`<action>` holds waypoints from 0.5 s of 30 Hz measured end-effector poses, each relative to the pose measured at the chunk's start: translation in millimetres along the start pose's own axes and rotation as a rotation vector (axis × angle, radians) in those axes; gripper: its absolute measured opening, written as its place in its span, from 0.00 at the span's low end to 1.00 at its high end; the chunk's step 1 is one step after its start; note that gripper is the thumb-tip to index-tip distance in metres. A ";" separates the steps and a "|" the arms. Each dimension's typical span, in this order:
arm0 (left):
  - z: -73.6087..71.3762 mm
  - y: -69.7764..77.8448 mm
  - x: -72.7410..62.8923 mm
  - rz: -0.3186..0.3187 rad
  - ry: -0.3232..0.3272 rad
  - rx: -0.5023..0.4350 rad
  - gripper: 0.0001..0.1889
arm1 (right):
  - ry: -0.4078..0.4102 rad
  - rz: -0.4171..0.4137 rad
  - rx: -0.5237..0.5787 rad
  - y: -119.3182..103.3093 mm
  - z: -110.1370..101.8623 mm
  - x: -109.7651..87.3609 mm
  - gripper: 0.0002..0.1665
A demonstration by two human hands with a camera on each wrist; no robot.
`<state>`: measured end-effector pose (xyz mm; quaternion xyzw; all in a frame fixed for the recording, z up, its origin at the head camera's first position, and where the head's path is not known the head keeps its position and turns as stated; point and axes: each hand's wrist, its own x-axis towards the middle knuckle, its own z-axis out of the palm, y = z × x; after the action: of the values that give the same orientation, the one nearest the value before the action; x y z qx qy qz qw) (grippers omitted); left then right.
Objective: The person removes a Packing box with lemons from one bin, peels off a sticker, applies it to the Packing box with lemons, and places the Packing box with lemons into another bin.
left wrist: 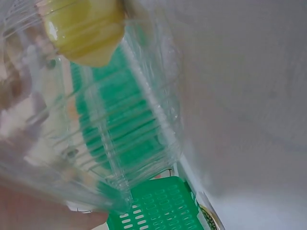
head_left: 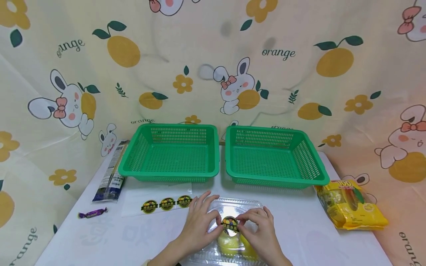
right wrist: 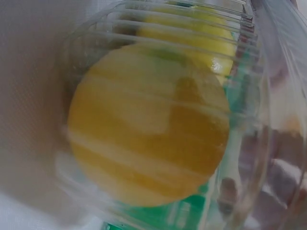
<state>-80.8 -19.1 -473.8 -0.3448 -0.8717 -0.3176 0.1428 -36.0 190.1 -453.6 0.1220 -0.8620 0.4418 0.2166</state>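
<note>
- Thumb and forefinger of the left hand (head_left: 199, 223) pinch one edge of a round black-and-gold sticker (head_left: 230, 225); the right hand (head_left: 261, 227) pinches its opposite edge.
- Sticker is over a clear ribbed plastic container (head_left: 237, 201) holding yellow fruits (head_left: 229, 245).
- Translucent sheet (head_left: 132, 204) with three matching stickers (head_left: 167, 203) lies leftward.
- Two green slotted baskets (head_left: 169, 174) stand behind.

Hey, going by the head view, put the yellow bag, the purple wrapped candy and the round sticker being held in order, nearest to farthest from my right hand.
From your right hand:
1. Round sticker: at its fingertips.
2. Yellow bag: off to the right.
3. Purple wrapped candy: far left, beyond your left hand.
</note>
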 end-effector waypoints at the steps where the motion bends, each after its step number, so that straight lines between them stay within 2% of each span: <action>1: 0.0 0.0 -0.3 0.002 0.004 0.005 0.10 | 0.002 -0.004 -0.005 0.4 0.5 0.0 0.24; 6: 0.2 0.5 -0.4 0.011 0.021 0.029 0.11 | 0.018 -0.014 -0.040 1.0 2.6 0.2 0.28; 15: 1.6 -0.1 -0.7 0.019 0.015 0.060 0.10 | 0.031 -0.024 -0.084 2.1 4.0 -0.4 0.29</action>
<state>-80.4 -18.4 -475.3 -0.3465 -0.8764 -0.2923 0.1625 -37.6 188.1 -457.3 0.1163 -0.8748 0.4046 0.2399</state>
